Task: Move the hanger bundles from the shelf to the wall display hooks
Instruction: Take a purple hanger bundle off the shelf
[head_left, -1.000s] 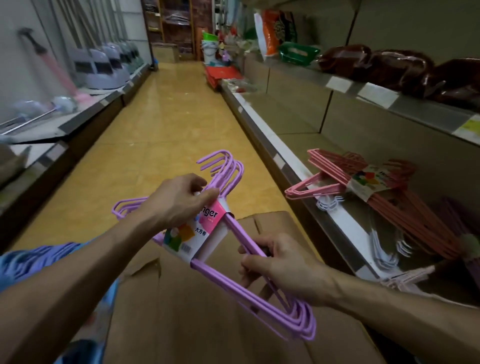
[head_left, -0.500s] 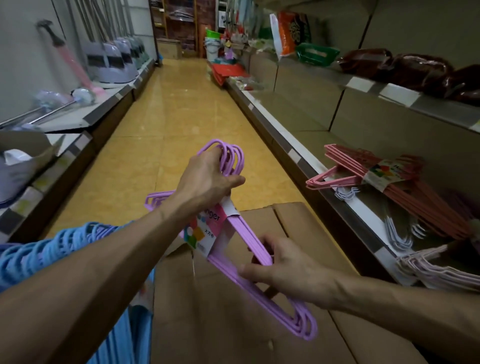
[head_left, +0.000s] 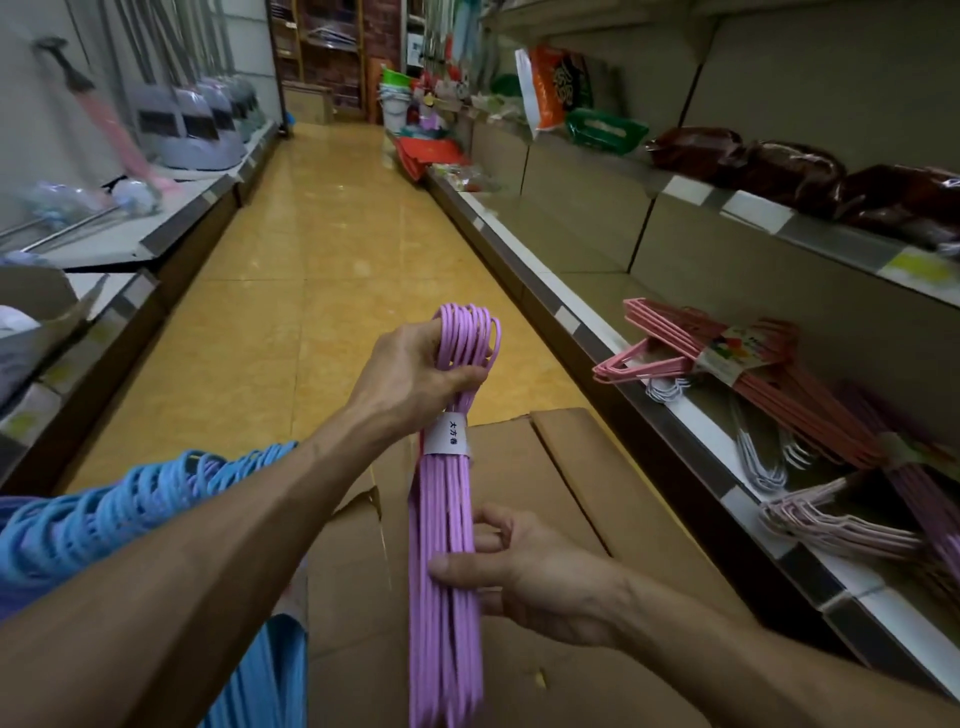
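Both hands, left (head_left: 415, 374) and right (head_left: 524, 577), grip the purple hanger bundle (head_left: 447, 545) edge-on, mid-carry; next it probably needs hanging on a wall hook.

Purple hanger bundle (head_left: 445, 545) upright, edge-on, paper-banded; pink bundle (head_left: 727, 364) on shelf (head_left: 691, 415).

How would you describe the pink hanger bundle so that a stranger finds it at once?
Look at the lower shelf on the right of the aisle. The pink hanger bundle lies at the near part of it, with a colourful paper label around its middle. Its neighbours on the shelf are white or purple; only this one is salmon pink.
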